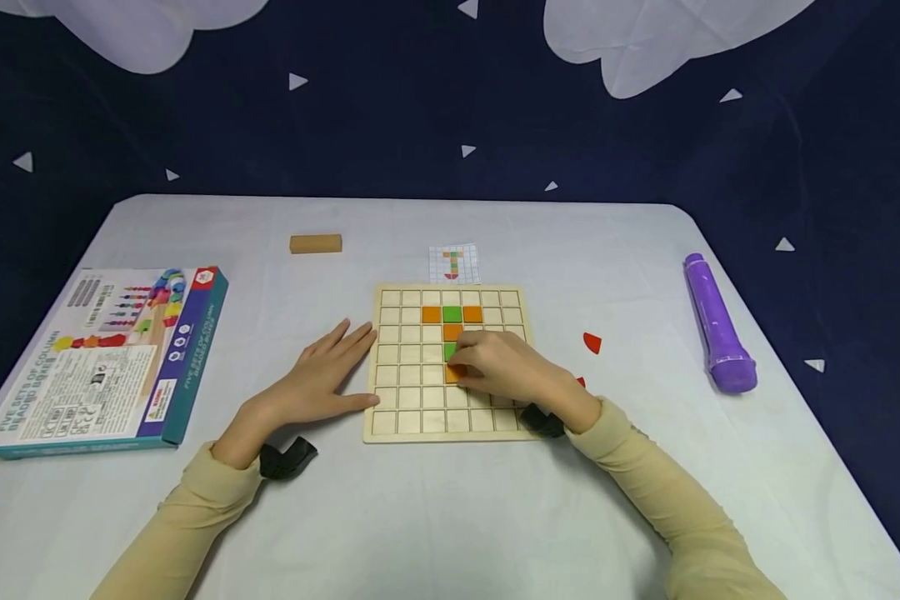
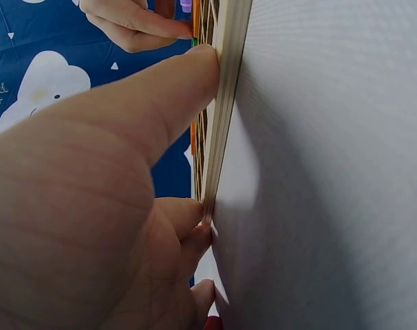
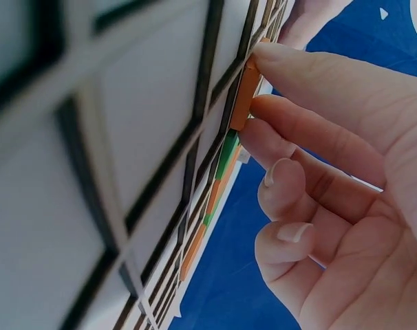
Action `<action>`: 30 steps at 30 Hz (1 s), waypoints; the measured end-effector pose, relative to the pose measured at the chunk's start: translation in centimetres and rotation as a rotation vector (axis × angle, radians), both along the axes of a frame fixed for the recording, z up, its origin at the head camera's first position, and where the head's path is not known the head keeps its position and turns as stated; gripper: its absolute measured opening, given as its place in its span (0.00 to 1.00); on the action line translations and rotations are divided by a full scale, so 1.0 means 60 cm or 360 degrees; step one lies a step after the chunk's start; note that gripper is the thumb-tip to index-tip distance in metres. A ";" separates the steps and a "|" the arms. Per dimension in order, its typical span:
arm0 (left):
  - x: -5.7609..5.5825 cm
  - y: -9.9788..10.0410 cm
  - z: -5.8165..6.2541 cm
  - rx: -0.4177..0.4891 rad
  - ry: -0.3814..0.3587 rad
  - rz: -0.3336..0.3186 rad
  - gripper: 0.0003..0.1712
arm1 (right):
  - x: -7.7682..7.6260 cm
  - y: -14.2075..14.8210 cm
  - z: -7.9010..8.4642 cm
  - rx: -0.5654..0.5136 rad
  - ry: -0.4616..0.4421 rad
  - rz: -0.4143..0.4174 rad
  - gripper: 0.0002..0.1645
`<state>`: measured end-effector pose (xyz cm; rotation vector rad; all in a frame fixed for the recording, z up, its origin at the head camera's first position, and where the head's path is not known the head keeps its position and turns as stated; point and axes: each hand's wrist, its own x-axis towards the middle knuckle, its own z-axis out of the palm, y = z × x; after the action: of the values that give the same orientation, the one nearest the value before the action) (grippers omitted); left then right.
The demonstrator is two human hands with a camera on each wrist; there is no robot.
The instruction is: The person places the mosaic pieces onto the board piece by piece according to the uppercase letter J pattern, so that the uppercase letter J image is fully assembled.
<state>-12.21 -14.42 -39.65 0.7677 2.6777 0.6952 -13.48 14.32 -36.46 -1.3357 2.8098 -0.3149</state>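
A wooden grid board (image 1: pixel 412 400) lies on the white table, with orange and green square tiles in a T-shaped arrangement on it. My right hand (image 1: pixel 506 364) is over the middle of the board. Its thumb and fingertips pinch an orange square tile (image 3: pixel 246 96) at the lower end of the column, below a green tile (image 3: pixel 226 152). My left hand (image 1: pixel 322 375) lies flat with spread fingers, thumb and fingertips touching the board's left edge. The left wrist view shows that thumb (image 2: pixel 174 93) against the rim.
Behind the board lies a small pattern card (image 1: pixel 453 263) with a matching coloured figure. A red piece (image 1: pixel 592 342) is right of the board, another partly hidden by the right wrist. Farther out are a wooden block (image 1: pixel 316 243), a boxed set (image 1: pixel 105 358) and a purple microphone-like object (image 1: pixel 720 325).
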 end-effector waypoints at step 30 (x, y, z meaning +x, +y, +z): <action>0.000 0.003 0.001 -0.0024 -0.0006 0.0001 0.53 | 0.015 0.062 0.008 -0.0045 0.0131 -0.0051 0.07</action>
<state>-12.20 -14.27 -39.60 0.7607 2.6770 0.6750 -12.57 18.04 -35.98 -1.3406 2.9073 -0.3082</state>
